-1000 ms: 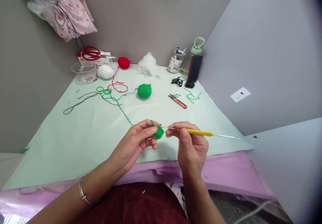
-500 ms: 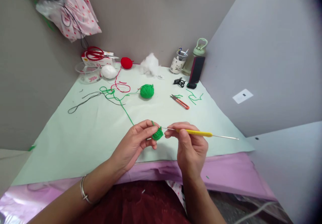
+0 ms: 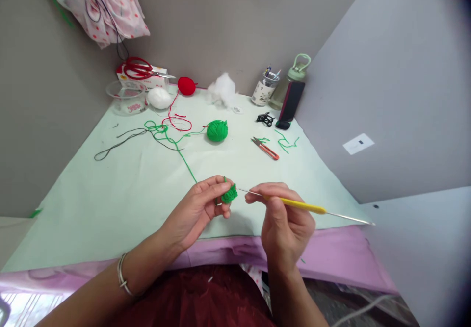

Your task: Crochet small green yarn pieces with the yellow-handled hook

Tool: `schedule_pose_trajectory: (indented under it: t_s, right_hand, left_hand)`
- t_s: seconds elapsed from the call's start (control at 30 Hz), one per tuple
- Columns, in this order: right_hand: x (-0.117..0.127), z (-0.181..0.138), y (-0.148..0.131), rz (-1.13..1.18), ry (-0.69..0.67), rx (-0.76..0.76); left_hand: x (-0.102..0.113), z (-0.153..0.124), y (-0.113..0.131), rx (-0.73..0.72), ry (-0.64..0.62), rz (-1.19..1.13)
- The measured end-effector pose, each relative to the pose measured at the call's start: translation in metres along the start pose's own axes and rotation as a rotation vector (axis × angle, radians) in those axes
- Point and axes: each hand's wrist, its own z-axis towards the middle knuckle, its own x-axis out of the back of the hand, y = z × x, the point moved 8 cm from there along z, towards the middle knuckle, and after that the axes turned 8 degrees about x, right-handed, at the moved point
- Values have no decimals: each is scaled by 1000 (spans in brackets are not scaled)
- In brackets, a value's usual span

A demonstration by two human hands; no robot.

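Between the thumb and fingers of my left hand [image 3: 200, 207] is a small green crochet piece [image 3: 229, 193]. Green yarn [image 3: 186, 163] runs from behind that hand up the table toward a green yarn ball [image 3: 217, 131]. My right hand [image 3: 285, 219] is closed around the yellow handle of a double-ended crochet hook [image 3: 305, 206]. One thin metal tip points left at the crochet piece and appears just short of its edge; the other end sticks out to the right.
Orange thread snips [image 3: 265, 148], green yarn scraps [image 3: 287, 143] and a black claw clip [image 3: 265, 119] lie at right. Farther back stand a pen cup [image 3: 262, 91], a bottle [image 3: 294, 74], a phone [image 3: 292, 102], white stuffing [image 3: 222, 91], a red yarn ball [image 3: 186, 86] and red scissors [image 3: 138, 68].
My right hand has drawn the hook back to the right and tilted its far end lower. The hook tip has come away from the crochet piece. My left hand stays nearly still.
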Motion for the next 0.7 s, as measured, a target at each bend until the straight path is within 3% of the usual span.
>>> schedule_pose_trajectory:
  t_s: [0.17, 0.7]
  right_hand:
    - [4, -5, 10, -4, -24, -83]
    - [15, -5, 16, -12, 7, -96]
  left_hand:
    - [-4, 3, -5, -22, -18, 34]
    - [-2, 8, -7, -54, 26, 47]
